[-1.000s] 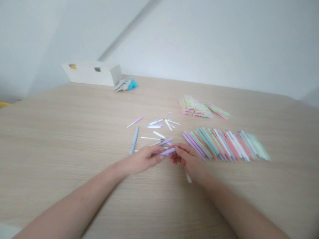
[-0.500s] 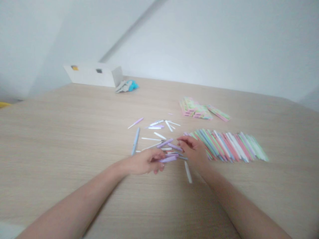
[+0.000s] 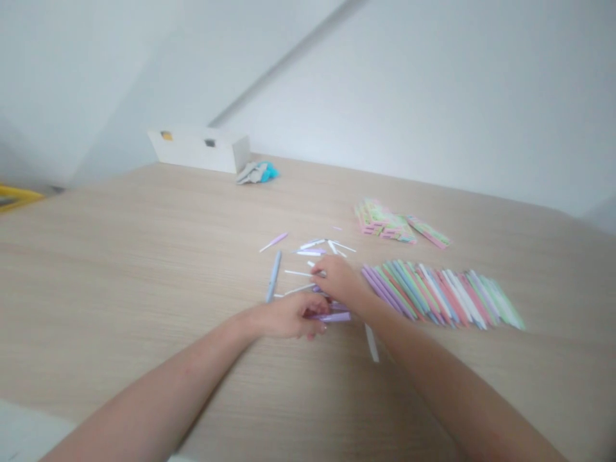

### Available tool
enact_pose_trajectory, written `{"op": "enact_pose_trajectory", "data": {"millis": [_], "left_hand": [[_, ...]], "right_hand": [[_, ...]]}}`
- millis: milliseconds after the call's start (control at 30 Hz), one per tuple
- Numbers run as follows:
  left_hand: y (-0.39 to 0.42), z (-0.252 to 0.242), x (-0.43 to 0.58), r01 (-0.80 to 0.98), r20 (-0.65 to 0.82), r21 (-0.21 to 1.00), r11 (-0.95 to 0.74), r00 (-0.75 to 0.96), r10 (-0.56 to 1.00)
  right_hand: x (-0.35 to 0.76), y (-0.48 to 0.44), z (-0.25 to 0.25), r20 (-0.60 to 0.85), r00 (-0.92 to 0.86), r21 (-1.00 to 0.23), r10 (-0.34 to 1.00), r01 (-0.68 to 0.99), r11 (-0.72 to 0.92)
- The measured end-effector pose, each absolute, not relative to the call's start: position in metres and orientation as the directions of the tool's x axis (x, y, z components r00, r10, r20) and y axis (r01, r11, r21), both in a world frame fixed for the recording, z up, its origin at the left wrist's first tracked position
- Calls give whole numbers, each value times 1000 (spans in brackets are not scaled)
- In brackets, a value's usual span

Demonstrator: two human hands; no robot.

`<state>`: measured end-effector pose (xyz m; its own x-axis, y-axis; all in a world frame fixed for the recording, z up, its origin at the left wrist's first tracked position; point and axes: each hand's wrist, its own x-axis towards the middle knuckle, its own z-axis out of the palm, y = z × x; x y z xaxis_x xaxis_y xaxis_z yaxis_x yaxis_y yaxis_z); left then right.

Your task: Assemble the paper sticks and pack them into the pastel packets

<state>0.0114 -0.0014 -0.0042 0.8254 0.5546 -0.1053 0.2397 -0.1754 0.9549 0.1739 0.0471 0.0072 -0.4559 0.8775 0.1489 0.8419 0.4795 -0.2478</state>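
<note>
My left hand point(image 3: 291, 316) is closed around a purple pen barrel point(image 3: 339, 317), which points to the right out of its fingers. Just above it, my right hand point(image 3: 342, 281) reaches left over the loose pen parts, its fingers curled together. What those fingers pinch, if anything, is hidden. White sticks point(image 3: 297, 273) and other white and purple pieces lie scattered around both hands, partly covered by them. Left of the hands rests a blue-grey pen point(image 3: 273, 277). A white piece point(image 3: 372, 343) lies below the right wrist.
A long row of pastel pens point(image 3: 447, 295) lies to the right. Behind it are stacked pink-and-green packets point(image 3: 382, 221) and a single packet point(image 3: 430, 231). A white box point(image 3: 197, 150) stands at the back left beside a crumpled grey-and-blue cloth-like item point(image 3: 257, 172).
My right hand has moved left, from beside the pen row to over the loose parts. My left hand keeps its purple barrel. The view has shifted slightly.
</note>
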Motion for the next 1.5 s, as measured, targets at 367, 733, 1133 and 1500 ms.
{"op": "enact_pose_trajectory", "data": {"millis": [367,733,1133,1500], "left_hand": [[1,-9,11,210,-78,960,-184,836,543],[4,-6,5,231,-81,960,-157,770,633],[18,-10,-4,291,-40,936,-196,644,764],[15,-2,-4,323,-37,919,-225,641,766]], "right_hand": [[167,54,7,145,-513,-180,846,827,532],[218,2,33,112,-171,-781,979,594,193],[268,-12,3,53,-63,-998,997,-27,52],[267,-13,5,72,-91,-989,993,119,83]]}}
